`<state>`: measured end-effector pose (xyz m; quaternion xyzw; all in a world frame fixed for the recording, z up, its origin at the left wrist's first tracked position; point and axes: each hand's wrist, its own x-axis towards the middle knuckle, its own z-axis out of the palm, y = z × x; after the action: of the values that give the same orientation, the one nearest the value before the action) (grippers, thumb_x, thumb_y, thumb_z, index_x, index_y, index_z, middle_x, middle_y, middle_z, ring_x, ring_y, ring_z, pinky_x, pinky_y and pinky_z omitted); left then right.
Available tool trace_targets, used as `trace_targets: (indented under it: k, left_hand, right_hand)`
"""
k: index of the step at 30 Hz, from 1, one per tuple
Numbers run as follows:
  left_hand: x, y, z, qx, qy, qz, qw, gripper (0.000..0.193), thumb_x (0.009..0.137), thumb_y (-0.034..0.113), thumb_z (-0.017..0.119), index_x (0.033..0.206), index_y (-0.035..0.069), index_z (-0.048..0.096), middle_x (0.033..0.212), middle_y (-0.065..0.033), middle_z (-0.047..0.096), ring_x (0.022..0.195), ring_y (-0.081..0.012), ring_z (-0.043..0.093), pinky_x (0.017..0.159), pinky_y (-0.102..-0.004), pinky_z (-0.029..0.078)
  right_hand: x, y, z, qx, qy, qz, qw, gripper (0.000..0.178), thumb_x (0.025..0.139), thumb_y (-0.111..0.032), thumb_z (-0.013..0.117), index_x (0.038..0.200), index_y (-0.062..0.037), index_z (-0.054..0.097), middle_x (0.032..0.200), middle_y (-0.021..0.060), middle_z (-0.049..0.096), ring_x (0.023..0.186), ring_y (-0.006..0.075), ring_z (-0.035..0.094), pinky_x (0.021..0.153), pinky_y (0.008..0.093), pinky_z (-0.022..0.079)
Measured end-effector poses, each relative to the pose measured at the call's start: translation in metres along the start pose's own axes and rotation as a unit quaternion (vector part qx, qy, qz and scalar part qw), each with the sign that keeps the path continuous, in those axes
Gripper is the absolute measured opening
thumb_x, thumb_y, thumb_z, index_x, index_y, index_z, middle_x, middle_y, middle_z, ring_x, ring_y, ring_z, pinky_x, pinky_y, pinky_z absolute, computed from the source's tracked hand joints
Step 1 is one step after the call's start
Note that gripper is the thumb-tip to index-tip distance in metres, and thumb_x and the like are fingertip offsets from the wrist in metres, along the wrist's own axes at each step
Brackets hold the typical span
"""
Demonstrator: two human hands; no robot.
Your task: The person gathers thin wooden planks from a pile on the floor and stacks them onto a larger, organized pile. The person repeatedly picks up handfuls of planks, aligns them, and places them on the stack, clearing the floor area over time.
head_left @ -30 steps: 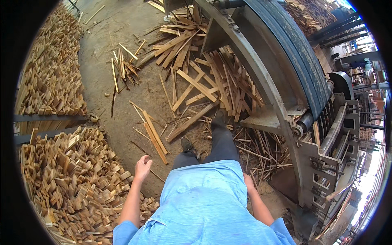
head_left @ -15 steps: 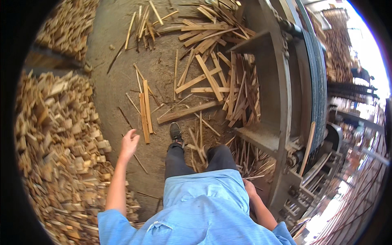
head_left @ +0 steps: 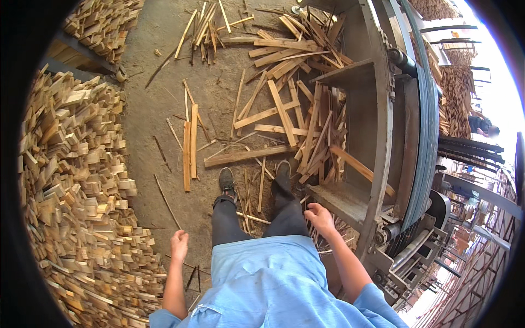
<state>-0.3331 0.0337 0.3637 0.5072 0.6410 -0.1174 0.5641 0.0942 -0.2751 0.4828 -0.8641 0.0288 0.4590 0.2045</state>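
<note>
My left hand [head_left: 179, 245] hangs at my left side with its fingers loosely bent and nothing seen in them. Just beyond its fingertips lies a thin dark stick [head_left: 167, 201] on the floor. My right hand [head_left: 320, 218] is beside my right thigh, near the machine's metal ledge, with its fingers apart and holding nothing. A wooden plank [head_left: 358, 167] slants across the opening of the metal machine frame [head_left: 378, 117], ahead of my right hand. Loose planks [head_left: 281, 112] lie crisscrossed in front of my feet. Two narrow boards [head_left: 193, 142] rest side by side farther left.
A tall stack of cut wood [head_left: 76, 180] runs along my left. At the right, a blue belt [head_left: 425, 109] runs along the machine, with rollers [head_left: 410, 251] near its lower end. A person [head_left: 481, 126] is far off at the right. Thin sticks [head_left: 205, 27] litter the far floor.
My right hand has come forward from beside my hip. My left hand has dropped back toward me. The plank now slants across the frame opening, and my right shoe has come into view.
</note>
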Motion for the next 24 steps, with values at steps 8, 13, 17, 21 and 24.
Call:
trace_targets:
  k: [8, 13, 17, 21, 24]
  left_hand:
    - [-0.044, 0.08, 0.106, -0.019, -0.029, 0.007, 0.999, 0.042, 0.094, 0.02, 0.059, 0.127, -0.006, 0.056, 0.096, -0.007, 0.066, 0.086, -0.0132, 0.06, 0.075, -0.028, 0.048]
    - [-0.055, 0.07, 0.174, -0.027, -0.037, -0.008, 0.999, 0.039, 0.094, 0.015, 0.06, 0.128, -0.004, 0.056, 0.103, -0.0103, 0.068, 0.091, -0.0149, 0.062, 0.081, -0.0282, 0.05]
    - [-0.06, 0.081, 0.245, -0.03, -0.079, -0.037, 0.996, 0.036, 0.095, 0.011, 0.059, 0.127, -0.005, 0.056, 0.106, -0.0114, 0.068, 0.092, -0.0162, 0.065, 0.084, -0.0294, 0.052]
    - [-0.037, 0.092, 0.319, 0.011, -0.151, -0.065, 0.986, 0.04, 0.096, 0.014, 0.06, 0.129, -0.006, 0.055, 0.11, -0.0125, 0.069, 0.099, -0.0163, 0.065, 0.088, -0.0298, 0.051]
    - [0.001, 0.081, 0.366, 0.033, -0.191, -0.08, 0.978, 0.042, 0.096, 0.016, 0.061, 0.13, -0.007, 0.054, 0.111, -0.0113, 0.069, 0.101, -0.0155, 0.064, 0.088, -0.0288, 0.05]
  right_hand:
    - [0.077, 0.056, 0.016, -0.064, -0.037, 0.004, 0.997, 0.05, 0.086, -0.026, 0.071, 0.126, 0.0015, 0.06, 0.104, 0.0171, 0.07, 0.099, 0.03, 0.068, 0.088, 0.0385, 0.051]
    - [0.151, 0.073, -0.004, -0.092, -0.037, 0.022, 0.995, 0.052, 0.084, -0.028, 0.072, 0.125, 0.0018, 0.059, 0.104, 0.0173, 0.07, 0.1, 0.031, 0.068, 0.088, 0.0385, 0.051]
    - [0.236, 0.098, -0.029, -0.115, 0.026, 0.026, 0.993, 0.056, 0.083, -0.028, 0.072, 0.128, 0.0025, 0.057, 0.106, 0.0181, 0.069, 0.1, 0.0322, 0.067, 0.088, 0.0404, 0.051]
    - [0.341, 0.148, -0.052, -0.117, 0.045, 0.084, 0.988, 0.057, 0.082, -0.03, 0.071, 0.126, 0.004, 0.056, 0.1, 0.0162, 0.067, 0.095, 0.0273, 0.066, 0.085, 0.0387, 0.051]
    - [0.414, 0.198, -0.063, -0.153, 0.136, 0.111, 0.973, 0.05, 0.083, -0.036, 0.07, 0.114, 0.0017, 0.061, 0.102, 0.0176, 0.066, 0.097, 0.0326, 0.064, 0.085, 0.0437, 0.049]
